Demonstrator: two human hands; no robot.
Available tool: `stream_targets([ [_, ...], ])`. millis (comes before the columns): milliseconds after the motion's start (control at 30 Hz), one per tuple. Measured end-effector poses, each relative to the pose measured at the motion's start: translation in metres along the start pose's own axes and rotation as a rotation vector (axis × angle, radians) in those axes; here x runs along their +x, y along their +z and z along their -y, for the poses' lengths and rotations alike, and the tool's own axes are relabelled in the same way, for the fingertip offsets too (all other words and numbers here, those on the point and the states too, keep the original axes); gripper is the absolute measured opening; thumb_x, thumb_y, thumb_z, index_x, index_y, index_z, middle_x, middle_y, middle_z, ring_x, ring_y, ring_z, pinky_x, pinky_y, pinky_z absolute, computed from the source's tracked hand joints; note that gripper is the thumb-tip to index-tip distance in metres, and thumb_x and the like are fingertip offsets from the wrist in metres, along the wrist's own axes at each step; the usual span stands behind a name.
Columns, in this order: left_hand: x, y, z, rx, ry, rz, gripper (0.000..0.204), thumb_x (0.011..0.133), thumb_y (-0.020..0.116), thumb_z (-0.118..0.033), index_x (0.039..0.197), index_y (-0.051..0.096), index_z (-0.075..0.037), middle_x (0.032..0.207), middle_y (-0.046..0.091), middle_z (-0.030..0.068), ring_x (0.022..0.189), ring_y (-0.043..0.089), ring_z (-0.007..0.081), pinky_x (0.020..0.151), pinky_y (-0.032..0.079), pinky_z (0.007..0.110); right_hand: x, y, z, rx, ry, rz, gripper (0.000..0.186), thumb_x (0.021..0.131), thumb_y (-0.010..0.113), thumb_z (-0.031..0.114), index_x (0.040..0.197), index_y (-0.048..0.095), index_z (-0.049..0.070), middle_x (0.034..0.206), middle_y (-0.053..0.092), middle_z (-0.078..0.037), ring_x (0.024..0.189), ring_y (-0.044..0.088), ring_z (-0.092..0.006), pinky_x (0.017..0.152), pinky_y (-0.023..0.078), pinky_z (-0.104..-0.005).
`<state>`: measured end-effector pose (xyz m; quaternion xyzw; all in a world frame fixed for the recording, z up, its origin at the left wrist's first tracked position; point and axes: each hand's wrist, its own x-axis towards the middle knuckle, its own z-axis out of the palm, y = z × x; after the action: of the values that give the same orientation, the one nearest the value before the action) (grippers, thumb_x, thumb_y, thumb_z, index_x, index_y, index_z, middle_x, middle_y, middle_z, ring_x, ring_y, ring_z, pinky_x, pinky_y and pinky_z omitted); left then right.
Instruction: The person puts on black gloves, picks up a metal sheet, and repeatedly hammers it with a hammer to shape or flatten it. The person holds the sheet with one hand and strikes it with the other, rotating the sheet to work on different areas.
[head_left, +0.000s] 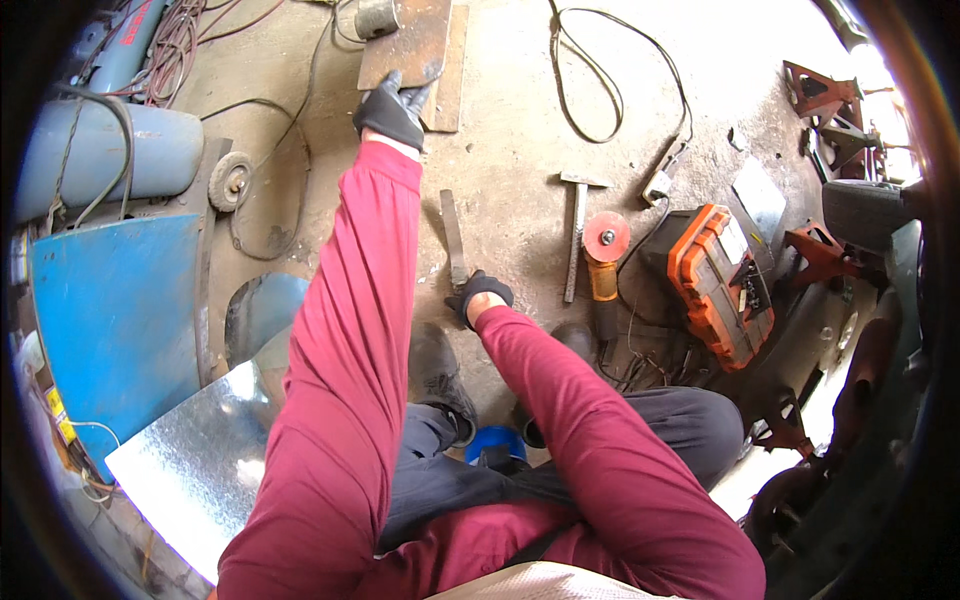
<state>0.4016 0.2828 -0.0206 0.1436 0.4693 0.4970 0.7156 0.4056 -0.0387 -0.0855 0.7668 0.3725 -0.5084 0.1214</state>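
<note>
- At eleven o'clock, I see left hand [392, 112] touching brown plate [405, 48].
- Right hand [482, 293] meets metal strip [453, 236], pointing to twelve o'clock.
- Whether the fingers grip, I cannot tell.

Brown plate [418, 40] partly beyond top edge

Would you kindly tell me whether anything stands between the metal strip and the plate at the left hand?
Nothing visible blocks the space between the metal strip and the rusty plate, though a flat board juts past the plate's near edge; the left sleeve runs alongside.
</note>
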Motion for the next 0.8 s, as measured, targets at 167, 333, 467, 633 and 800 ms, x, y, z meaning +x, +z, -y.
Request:
stream_targets([
  [167, -0.081, -0.046, 0.016, -0.01, -0.046, 0.084, 0.03, 0.112, 0.053, -0.012, 0.139, 0.052, 0.001, 0.138, 0.062, 0.0231, 0.128, 0.065, 0.0384, 0.11, 0.058, 0.054, 0.033, 0.019, -0.027, 0.218, 0.017, -0.079, 0.055, 0.089, 0.072, 0.045, 0.127, 0.077, 0.006, 0.129, 0.075, -0.023, 0.126, 0.071, -0.037, 0.105, 0.057, -0.0478],
  [333, -0.163, -0.097, 0.037, -0.038, -0.025, 0.008, 0.027, 0.109, 0.056, -0.005, 0.134, 0.048, 0.0, 0.132, 0.06, 0.0219, 0.123, 0.066, 0.0423, 0.107, 0.06, 0.061, -0.011, -0.066, -0.052, -0.236, -0.096, 0.143, 0.057, 0.083, 0.079, 0.053, 0.123, 0.08, 0.012, 0.125, 0.078, -0.017, 0.116, 0.076, -0.0297, 0.099, 0.058, -0.04],
  [467, -0.229, -0.123, 0.058, -0.122, -0.046, 0.042, 0.023, 0.11, 0.054, -0.006, 0.132, 0.05, -0.001, 0.135, 0.059, 0.0235, 0.126, 0.064, 0.0455, 0.11, 0.057, 0.065, -0.031, -0.097, -0.08, -0.495, -0.028, 0.384, 0.046, 0.092, 0.07, 0.053, 0.113, 0.081, 0.013, 0.108, 0.079, -0.011, 0.094, 0.071, -0.0256, 0.085, 0.055, -0.0467],
  [633, -0.284, -0.182, 0.08, -0.194, -0.109, 0.079, 0.034, 0.11, 0.059, -0.017, 0.141, 0.052, -0.007, 0.148, 0.057, 0.021, 0.129, 0.064, 0.0457, 0.111, 0.055, 0.06, -0.053, -0.061, -0.112, -0.45, 0.036, 0.561, 0.045, 0.099, 0.06, 0.045, 0.119, 0.076, 0.007, 0.109, 0.078, -0.012, 0.09, 0.07, -0.0268, 0.083, 0.053, -0.0495],
  [800, -0.315, -0.197, 0.024, 0.29, -0.256, 0.023, 0.072, 0.11, 0.059, -0.041, 0.165, 0.034, -0.002, 0.171, 0.035, 0.0199, 0.142, 0.056, 0.0445, 0.116, 0.05, 0.056, 0.029, 0.011, -0.162, -0.423, 0.042, 0.692, 0.043, 0.103, 0.058, 0.042, 0.126, 0.074, 0.009, 0.123, 0.079, -0.011, 0.1, 0.074, -0.0255, 0.09, 0.055, -0.0489],
])
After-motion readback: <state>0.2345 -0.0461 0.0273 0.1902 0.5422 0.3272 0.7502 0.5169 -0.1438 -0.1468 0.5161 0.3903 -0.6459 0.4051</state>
